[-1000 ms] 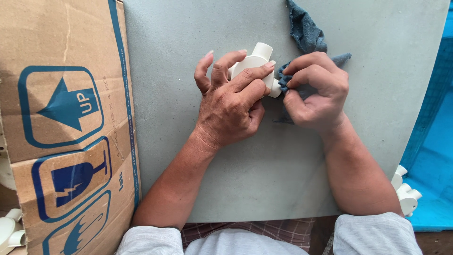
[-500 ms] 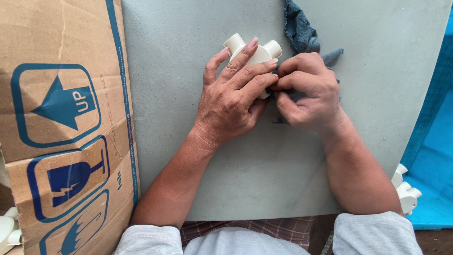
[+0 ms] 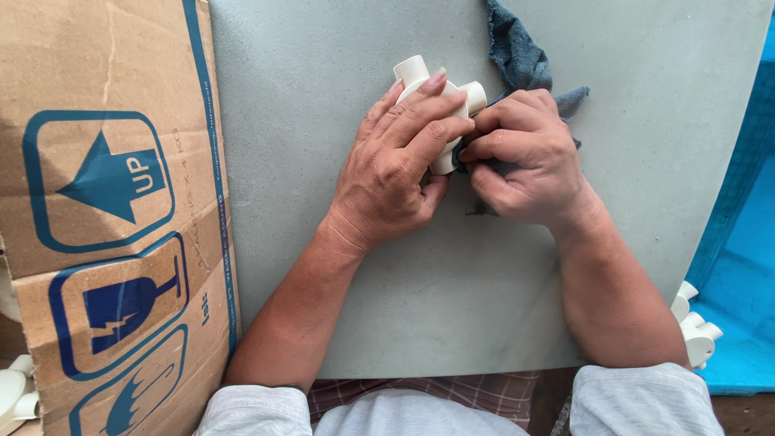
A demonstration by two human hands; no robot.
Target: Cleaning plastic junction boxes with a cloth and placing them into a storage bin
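Observation:
My left hand (image 3: 395, 165) grips a cream plastic junction fitting (image 3: 440, 93) with round stubs sticking out, holding it over the grey board (image 3: 323, 121). My right hand (image 3: 525, 157) pinches a dark blue-grey cloth (image 3: 517, 48) and presses it against the right side of the fitting. Most of the fitting's body is hidden under my left fingers. The cloth's free end trails away toward the top of the board.
A flattened cardboard box (image 3: 105, 202) with blue symbols lies along the left. More cream fittings sit at the lower right (image 3: 694, 323) beside a blue bin (image 3: 747, 266), and at the lower left (image 3: 12, 391).
My left hand turned the fitting, so two stubs now point up and away. My right hand with the cloth shifted closer against the fitting's side.

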